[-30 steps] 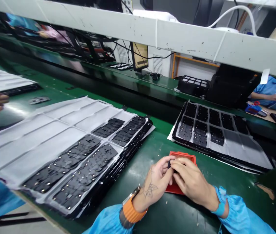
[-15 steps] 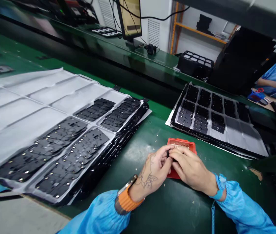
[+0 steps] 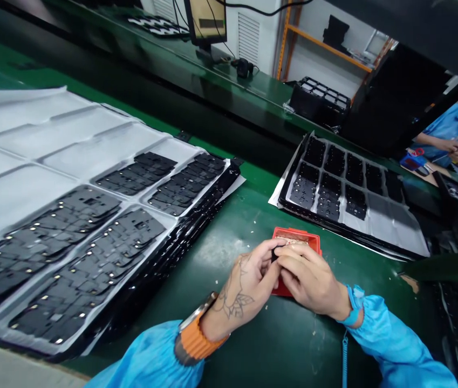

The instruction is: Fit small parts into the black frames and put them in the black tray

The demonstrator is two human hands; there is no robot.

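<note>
Our left hand [image 3: 248, 285] and right hand [image 3: 309, 280] meet over a shallow red plastic tray [image 3: 295, 232], and a small black part [image 3: 274, 255] shows between them, just above the tray's near left corner. Our left fingertips [image 3: 263, 256] are clenched on it. Our right hand curls in tight against it from the other side, but our fingers hide too much for us to tell whether that hand shares the grip. The red plastic tray lies directly under our right hand and holds a brownish, speckled layer [image 3: 295, 242] that is too small and blurred to identify.

To the left of our grip, a long black tray stack [image 3: 190, 231] carries a creased white liner sheet [image 3: 70, 134]. Rows of black perforated parts [image 3: 87, 258] with small shiny dots fill its compartments nearest us, with more in the two smaller groups further along.

Beyond our right hand, a black tray [image 3: 289, 196] with a pale liner holds black parts [image 3: 329, 188] in most of its compartments, while its near right end shows only grey liner [image 3: 394, 229]. Further right, past that tray, a co-worker in a blue smock [image 3: 449, 129] works with both hands.
</note>
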